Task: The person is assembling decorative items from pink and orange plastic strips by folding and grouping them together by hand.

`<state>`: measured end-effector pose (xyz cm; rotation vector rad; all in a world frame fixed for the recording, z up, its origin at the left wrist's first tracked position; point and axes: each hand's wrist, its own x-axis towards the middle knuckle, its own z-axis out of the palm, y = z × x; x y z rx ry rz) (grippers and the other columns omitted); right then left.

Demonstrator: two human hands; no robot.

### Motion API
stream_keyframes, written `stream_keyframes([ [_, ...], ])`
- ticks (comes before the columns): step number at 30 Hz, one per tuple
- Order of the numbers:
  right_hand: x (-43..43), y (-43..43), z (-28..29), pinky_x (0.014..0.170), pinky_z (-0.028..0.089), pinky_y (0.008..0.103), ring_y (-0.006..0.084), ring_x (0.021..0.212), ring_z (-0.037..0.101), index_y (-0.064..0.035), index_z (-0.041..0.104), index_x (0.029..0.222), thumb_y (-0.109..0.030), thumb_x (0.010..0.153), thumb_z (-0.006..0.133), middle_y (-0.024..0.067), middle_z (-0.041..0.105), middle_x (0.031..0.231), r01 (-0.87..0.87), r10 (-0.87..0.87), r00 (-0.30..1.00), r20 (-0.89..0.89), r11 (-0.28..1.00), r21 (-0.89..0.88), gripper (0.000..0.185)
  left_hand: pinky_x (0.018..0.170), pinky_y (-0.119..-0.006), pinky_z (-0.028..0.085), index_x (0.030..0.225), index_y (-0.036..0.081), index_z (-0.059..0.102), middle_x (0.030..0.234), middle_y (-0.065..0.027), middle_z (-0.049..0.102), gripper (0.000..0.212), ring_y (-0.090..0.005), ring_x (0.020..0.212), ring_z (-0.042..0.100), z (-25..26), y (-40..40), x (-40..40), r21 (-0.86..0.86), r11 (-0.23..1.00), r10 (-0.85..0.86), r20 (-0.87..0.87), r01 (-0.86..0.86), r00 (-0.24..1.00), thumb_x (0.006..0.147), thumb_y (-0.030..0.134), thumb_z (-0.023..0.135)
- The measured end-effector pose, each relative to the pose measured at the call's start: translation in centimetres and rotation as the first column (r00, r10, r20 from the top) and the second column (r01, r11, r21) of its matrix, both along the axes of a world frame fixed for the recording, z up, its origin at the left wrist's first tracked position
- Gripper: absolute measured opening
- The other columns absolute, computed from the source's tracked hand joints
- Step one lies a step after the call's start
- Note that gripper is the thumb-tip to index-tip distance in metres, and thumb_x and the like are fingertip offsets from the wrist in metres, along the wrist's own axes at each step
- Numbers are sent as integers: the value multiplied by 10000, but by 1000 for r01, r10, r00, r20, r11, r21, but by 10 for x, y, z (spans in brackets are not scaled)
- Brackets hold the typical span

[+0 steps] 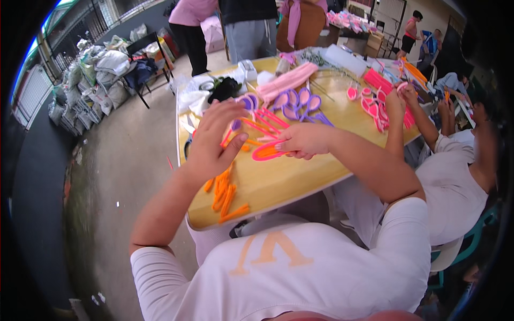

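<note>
My right hand (pixel 303 140) grips a petal-shaped loop of pipe cleaner (pixel 266 152), hot pink outside and filled with orange. My left hand (pixel 217 138) is raised over the table's left side, fingers apart and holding nothing. Scissors (pixel 188 128) lie partly hidden behind it. Nearer my body are several short orange pipe cleaner pieces (pixel 225 194). Beyond my hands lie loose pink pipe cleaner stems (pixel 271 120) and several purple loops with pink centres (pixel 297 102). A light pink pipe cleaner bundle (pixel 287 82) rests farther back.
The yellowish tabletop (pixel 277 186) ends close to my lap. A co-worker's hands (pixel 401 98) work at right, near hot pink loops (pixel 375 108) and a pink bundle (pixel 377 80). A white tape dispenser (pixel 247 70) stands at the back. People stand behind the table. Filled sacks (pixel 94 80) are piled left.
</note>
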<state>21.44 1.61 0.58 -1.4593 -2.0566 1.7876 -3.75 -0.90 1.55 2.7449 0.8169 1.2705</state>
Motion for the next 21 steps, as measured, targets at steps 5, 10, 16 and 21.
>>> stream_keyframes([
  [5, -11, -10, -11, 490, 416, 268, 107, 554, 482, -61, 570, 826, -335, 901, 543, 7, 513, 662, -302, 238, 864, 444, 950, 76, 286, 1051, -403, 338, 1225, 51, 516, 1385, -129, 418, 398, -284, 1268, 415, -36, -28, 3, -270, 941, -321, -525, 204, 788, 829, 76, 552],
  [10, -25, -19, -5, 555, 482, 304, 147, 633, 570, -41, 595, 946, -342, 902, 532, 46, 598, 741, -365, 259, 775, 576, 928, 74, 311, 1090, -391, 300, 1317, 11, 433, 1407, -143, 385, 458, -290, 1309, 359, -72, -38, 7, -359, 916, -364, -555, 179, 748, 891, 160, 510],
  [16, 2, -23, -21, 914, 430, 402, 239, 1080, 531, -57, 573, 1130, -291, 861, 573, 125, 581, 1121, -491, 151, 858, 491, 521, 698, 356, 1122, -396, 237, 1354, 10, 389, 1420, -142, 367, 491, -273, 1333, 324, -70, -40, 6, -413, 898, -380, -558, 150, 738, 912, 201, 482],
  [21, 2, -62, -58, 1051, 321, 440, 297, 1266, 397, -38, 512, 1243, -226, 842, 593, 121, 512, 1263, -493, 253, 859, 446, 169, 854, 450, 1126, -411, 215, 1348, 20, 402, 1402, -122, 401, 466, -241, 1328, 337, -68, -33, 8, -443, 886, -403, -583, 139, 706, 935, 231, 444],
])
